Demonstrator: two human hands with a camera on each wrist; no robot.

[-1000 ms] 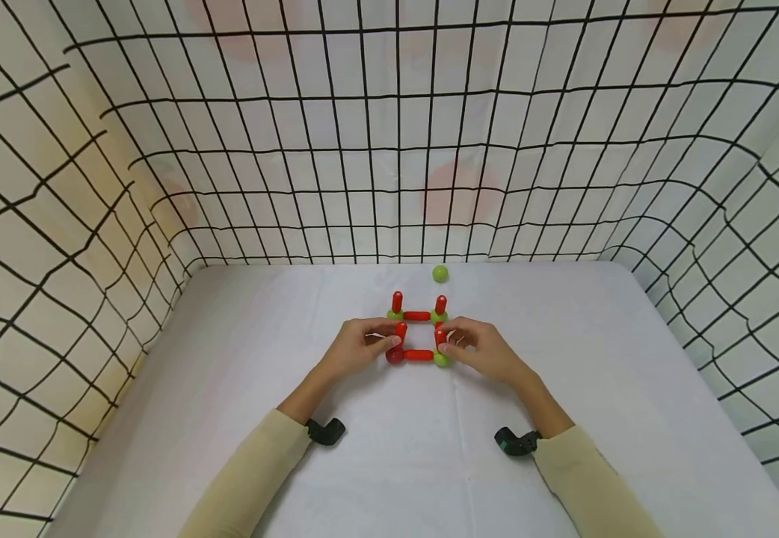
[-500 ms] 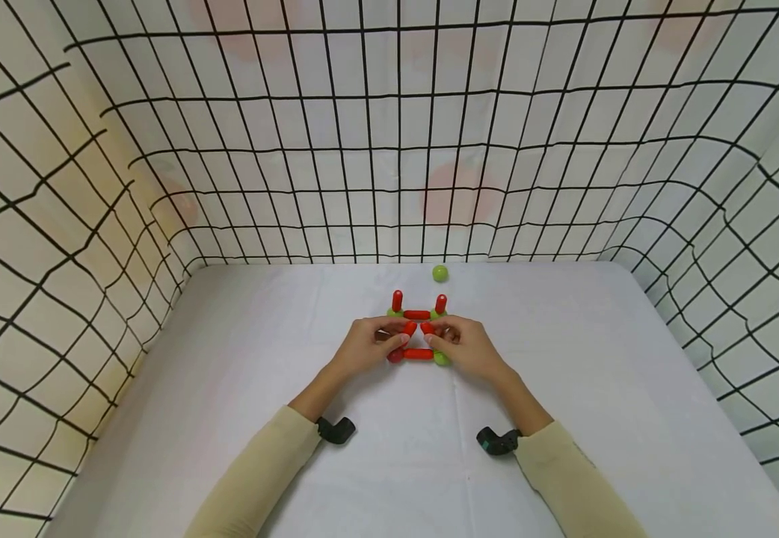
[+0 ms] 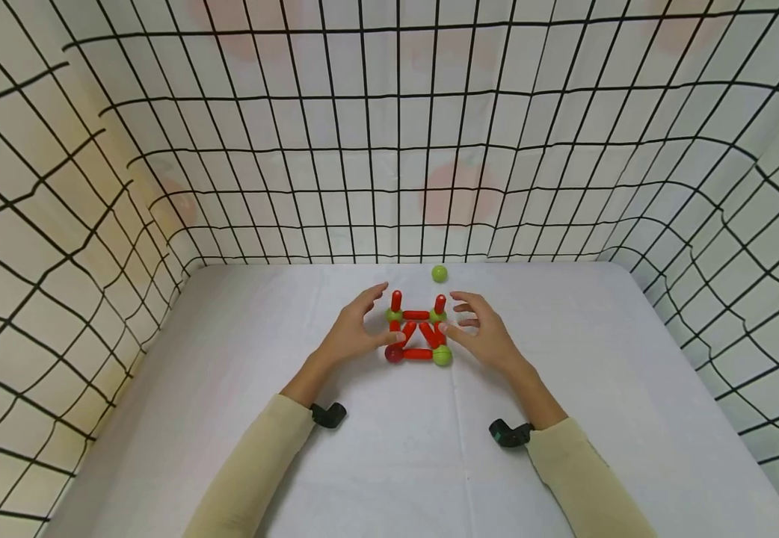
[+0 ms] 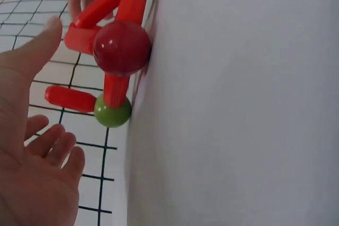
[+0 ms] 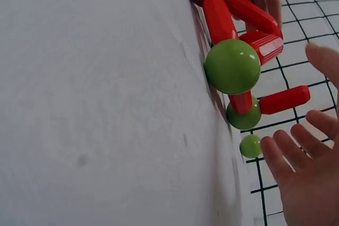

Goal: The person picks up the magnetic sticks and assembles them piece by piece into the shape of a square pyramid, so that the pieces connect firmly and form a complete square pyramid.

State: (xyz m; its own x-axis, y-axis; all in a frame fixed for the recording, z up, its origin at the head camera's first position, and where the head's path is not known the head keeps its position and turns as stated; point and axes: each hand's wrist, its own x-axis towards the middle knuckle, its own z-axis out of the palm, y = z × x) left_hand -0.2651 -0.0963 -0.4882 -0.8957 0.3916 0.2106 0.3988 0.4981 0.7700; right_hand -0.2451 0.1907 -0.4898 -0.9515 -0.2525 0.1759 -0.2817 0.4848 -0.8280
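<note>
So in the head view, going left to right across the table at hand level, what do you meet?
Left hand → dark red ball → near green ball → right hand.

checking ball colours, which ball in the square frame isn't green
The dark red ball at the near-left corner, beside the left hand; the other corner balls are green.
</note>
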